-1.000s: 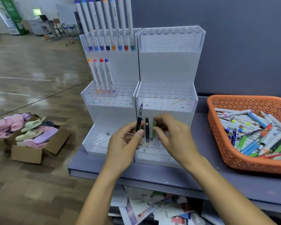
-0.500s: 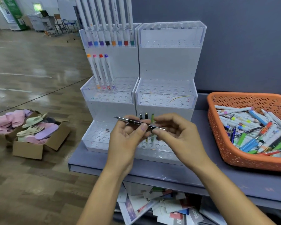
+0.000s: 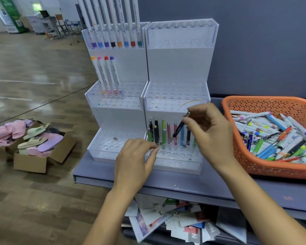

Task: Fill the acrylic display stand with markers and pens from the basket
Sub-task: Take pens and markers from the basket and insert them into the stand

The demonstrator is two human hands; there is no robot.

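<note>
**Right hand holds a black pen at the stand's lowest tier**

We look down at a grey table carrying a white acrylic display stand in the centre of the frame, built of two stepped units side by side. Our right hand, just right of centre, has its grip closed on the upper end of a black pen, pinched between thumb and fingertips. The pen tilts, its top toward the upper right. Its tip is down at the holes of the right unit's lowest tier, among upright pens in black, green, pink and blue. Our left hand, lower centre, has curled fingers with their tips at the front of that tier. We cannot tell whether its grip holds anything. Tall white markers stand in the left unit's top tier, and four shorter markers in its middle tier. An orange basket heaped with markers and pens sits on the table at the right edge. Cardboard boxes of slippers lie on the floor at lower left.
</note>
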